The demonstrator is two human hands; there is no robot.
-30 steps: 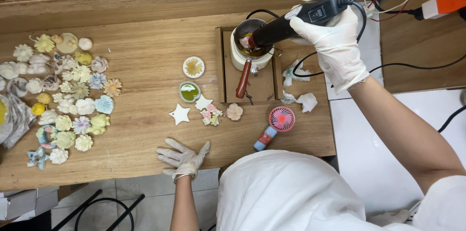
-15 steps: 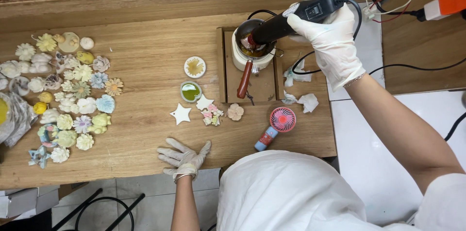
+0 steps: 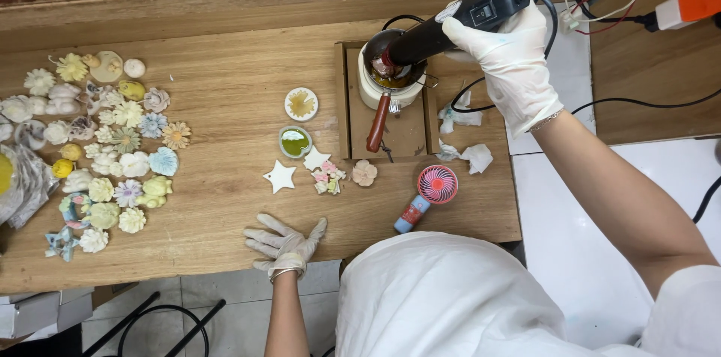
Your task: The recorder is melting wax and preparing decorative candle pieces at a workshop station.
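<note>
Right hand: the gloved right hand (image 3: 513, 57) is wrapped tight around the grip of a black heat gun with a switch on its body (image 3: 451, 24), whose nozzle tips down to the left into the small metal melting pot with a wooden handle (image 3: 385, 72).
Left hand: the gloved left hand (image 3: 284, 243) lies flat with fingers spread on the near edge of the table, grasping nothing.
Pot: it sits on a pale round warmer inside a shallow wooden tray (image 3: 406, 135), with amber liquid inside; its handle points toward the person.
Surface: a light wood-grain tabletop (image 3: 225, 72), with a raised wooden ledge along its far side.
Centre of table: a round white disc with a yellow flower (image 3: 300, 104), a round green-filled dish (image 3: 294, 141), two white star-shaped pieces (image 3: 279, 176), a little heap of pastel pieces (image 3: 327, 178) and a beige flower piece (image 3: 363, 172) lie just left of the tray and in front of it.
Near the tray: crumpled white tissues (image 3: 473, 155) and a small pink handheld fan with a blue and red handle (image 3: 429, 190).
Left side: a dense spread of moulded pastel flowers and shells (image 3: 105, 147), well apart from both hands.
Room: a white glossy surface (image 3: 571, 207) to the right with black cables across it, and grey floor tiles below the table edge.
</note>
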